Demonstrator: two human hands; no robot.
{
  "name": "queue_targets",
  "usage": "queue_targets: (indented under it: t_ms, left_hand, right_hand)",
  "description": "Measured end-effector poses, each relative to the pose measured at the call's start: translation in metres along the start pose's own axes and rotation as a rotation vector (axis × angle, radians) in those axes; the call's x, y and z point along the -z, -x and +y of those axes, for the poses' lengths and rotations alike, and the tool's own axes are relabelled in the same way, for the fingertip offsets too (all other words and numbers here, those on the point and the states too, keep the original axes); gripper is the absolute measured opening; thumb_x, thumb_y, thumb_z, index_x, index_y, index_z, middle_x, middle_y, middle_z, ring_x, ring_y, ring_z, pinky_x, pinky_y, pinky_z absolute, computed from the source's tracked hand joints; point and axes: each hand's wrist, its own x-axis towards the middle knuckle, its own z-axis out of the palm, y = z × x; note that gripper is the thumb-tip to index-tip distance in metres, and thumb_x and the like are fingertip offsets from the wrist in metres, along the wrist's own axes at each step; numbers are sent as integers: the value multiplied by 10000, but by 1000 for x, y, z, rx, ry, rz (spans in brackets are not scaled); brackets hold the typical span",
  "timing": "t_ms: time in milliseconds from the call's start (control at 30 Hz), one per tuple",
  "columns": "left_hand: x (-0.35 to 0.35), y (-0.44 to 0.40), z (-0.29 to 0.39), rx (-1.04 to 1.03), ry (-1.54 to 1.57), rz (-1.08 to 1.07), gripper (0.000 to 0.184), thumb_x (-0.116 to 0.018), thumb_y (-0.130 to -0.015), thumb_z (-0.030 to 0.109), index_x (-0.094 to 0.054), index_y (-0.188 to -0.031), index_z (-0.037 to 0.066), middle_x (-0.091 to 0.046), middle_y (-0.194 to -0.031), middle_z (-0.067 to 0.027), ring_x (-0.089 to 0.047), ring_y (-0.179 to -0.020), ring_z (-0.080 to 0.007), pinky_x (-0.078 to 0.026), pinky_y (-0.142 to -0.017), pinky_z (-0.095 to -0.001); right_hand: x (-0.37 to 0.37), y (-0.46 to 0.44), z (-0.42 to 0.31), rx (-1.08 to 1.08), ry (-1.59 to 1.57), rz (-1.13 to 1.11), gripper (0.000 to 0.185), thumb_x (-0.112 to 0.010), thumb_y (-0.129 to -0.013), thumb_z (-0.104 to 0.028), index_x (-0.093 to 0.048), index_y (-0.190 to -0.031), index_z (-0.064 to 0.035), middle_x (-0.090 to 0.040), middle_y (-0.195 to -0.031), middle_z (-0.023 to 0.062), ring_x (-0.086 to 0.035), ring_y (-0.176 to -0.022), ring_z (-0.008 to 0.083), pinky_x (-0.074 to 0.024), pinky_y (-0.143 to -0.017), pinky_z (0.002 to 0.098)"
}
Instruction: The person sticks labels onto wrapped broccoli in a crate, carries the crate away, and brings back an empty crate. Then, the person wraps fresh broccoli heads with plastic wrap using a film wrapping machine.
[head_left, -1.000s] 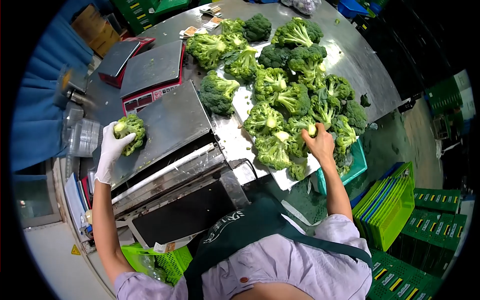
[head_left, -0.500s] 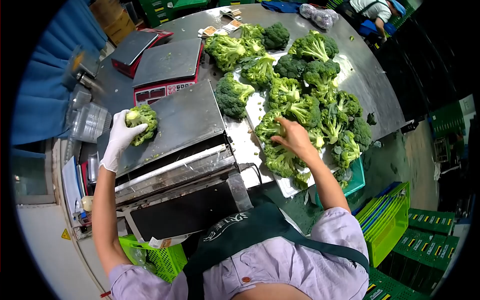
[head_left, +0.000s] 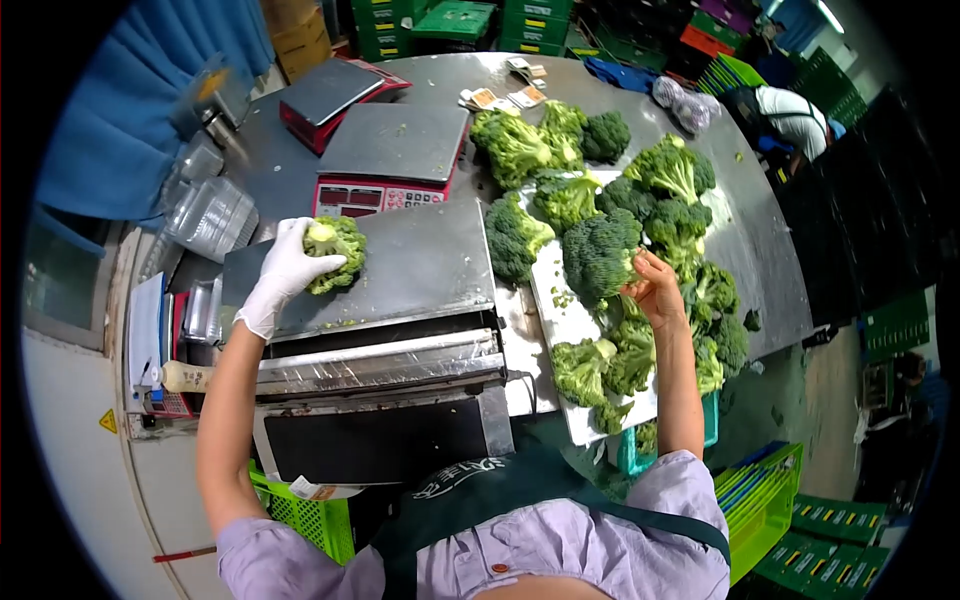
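My left hand (head_left: 290,268), in a white glove, grips a small broccoli head (head_left: 336,254) by its stem side over the flat metal plate (head_left: 420,255) of the wrapping machine. My right hand (head_left: 655,288), bare, holds a large broccoli head (head_left: 600,254) by its stem, crown facing left, above the white board (head_left: 562,318). Around it lie several other broccoli heads (head_left: 676,168), stems pointing various ways. One dark broccoli head (head_left: 513,238) rests between the metal plate and the board.
Two red scales (head_left: 392,140) stand at the back left, with clear plastic trays (head_left: 216,215) at the far left. Labels (head_left: 500,98) and netted bags (head_left: 686,105) lie on the metal table (head_left: 775,235). A co-worker (head_left: 795,118) bends at the back right. Green crates (head_left: 765,510) stand lower right.
My right hand has lifted a large broccoli head from the pile and turned its crown left. My left hand keeps its grip on the small head. The view has shifted, showing more of the background.
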Motion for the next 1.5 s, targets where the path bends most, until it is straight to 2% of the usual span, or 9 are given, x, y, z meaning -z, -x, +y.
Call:
queue_targets:
  t_ms: [167, 333, 400, 500, 600, 700, 867, 1000, 1500]
  left_hand:
    - [1, 0, -3, 29, 31, -27, 734, -763, -594, 410, -484, -1161, 36, -441, -1172, -120, -524, -1044, -272, -422, -897, -335]
    - [3, 3, -3, 35, 5, -19, 669, -750, -587, 452, -495, -1080, 77, -434, -1149, -117, -527, -1010, -289, -436, -859, -352]
    - [2, 4, -5, 13, 29, -9, 652, -745, -589, 457, -499, -1060, 80, -435, -1143, -118, -527, -1006, -290, -437, -857, -355]
    - [2, 6, -3, 48, 34, -2, 624, -750, -604, 425, -480, -1052, 85, -431, -1128, -104, -520, -1011, -285, -430, -870, -345]
    - [1, 6, -2, 73, -2, -28, 640, -749, -614, 434, -465, -1078, 96, -411, -1160, -102, -530, -996, -292, -444, -861, -356]
    - [2, 6, -3, 77, 10, -48, 641, -750, -618, 432, -462, -1083, 97, -401, -1172, -102, -528, -1006, -292, -443, -863, -355]
    - [4, 6, -4, 50, 21, -47, 639, -751, -622, 421, -461, -1089, 95, -390, -1190, -100, -531, -1005, -300, -441, -867, -360]
    - [6, 4, -1, 81, 9, -81, 656, -753, -624, 410, -459, -1113, 87, -385, -1207, -102, -529, -1019, -300, -443, -869, -360]
    - [3, 5, -2, 115, 14, -76, 658, -756, -615, 405, -455, -1105, 86, -378, -1218, -101, -526, -1025, -297, -440, -870, -357]
  right_hand:
    - [-62, -55, -6, -12, 98, -82, 458, -660, -786, -143, -492, -1171, 38, -572, -846, 30, -606, -605, 126, -556, -641, 333]
    - [-180, -142, -4, 233, 839, -148, 491, -722, -725, -285, -580, -1095, 4, -646, -787, 110, -623, -677, 159, -522, -596, 310]
    - [-218, -185, 17, 542, 1170, -132, 473, -742, -665, -316, -621, -1034, -46, -655, -739, 144, -643, -708, 227, -512, -637, 352]
    - [-256, -239, 53, 668, 1337, -128, 441, -727, -651, -329, -624, -1005, -86, -642, -820, 214, -621, -808, 362, -496, -728, 420]
    - [-266, -273, 80, 686, 1510, -190, 605, -715, -678, -379, -508, -1177, -106, -635, -896, 215, -608, -854, 383, -484, -752, 453]
    - [-266, -284, 82, 601, 1545, -196, 802, -718, -665, -475, -383, -1293, -104, -619, -975, 226, -598, -910, 378, -483, -765, 450]
    - [-259, -278, 66, 693, 1534, -283, 857, -748, -610, -519, -421, -1267, -75, -628, -904, 239, -604, -881, 382, -482, -755, 430]
    - [-260, -268, 53, 619, 1436, -316, 820, -775, -600, -456, -461, -1250, -67, -559, -1142, 234, -554, -1039, 361, -452, -860, 399]
    - [-276, -268, 74, 641, 1566, -337, 722, -777, -625, -376, -466, -1213, -95, -622, -970, 222, -596, -919, 377, -482, -773, 440]
